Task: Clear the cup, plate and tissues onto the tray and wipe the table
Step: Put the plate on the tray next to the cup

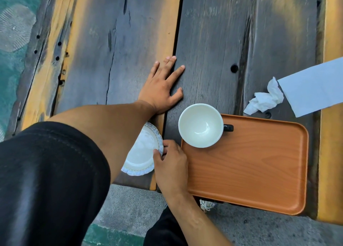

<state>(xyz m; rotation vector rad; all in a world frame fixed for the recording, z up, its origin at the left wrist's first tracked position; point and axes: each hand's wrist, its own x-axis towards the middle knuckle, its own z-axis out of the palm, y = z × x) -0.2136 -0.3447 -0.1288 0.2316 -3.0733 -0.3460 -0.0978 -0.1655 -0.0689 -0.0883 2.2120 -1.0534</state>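
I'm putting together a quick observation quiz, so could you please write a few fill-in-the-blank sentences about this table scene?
1. The cup sits on the corner of the ____.
2. The right hand pinches the rim of the ____.
3. The left hand lies ____ on the table, holding nothing.
4. The crumpled tissue lies on the table, ____ the tray.

Missing words: tray; plate; flat; outside

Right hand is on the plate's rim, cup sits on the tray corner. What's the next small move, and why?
Probably lift the plate and carry it right onto the bare part of the tray. The right hand already pinches its rim, the cup is on the tray, and the left hand lies flat on the table.
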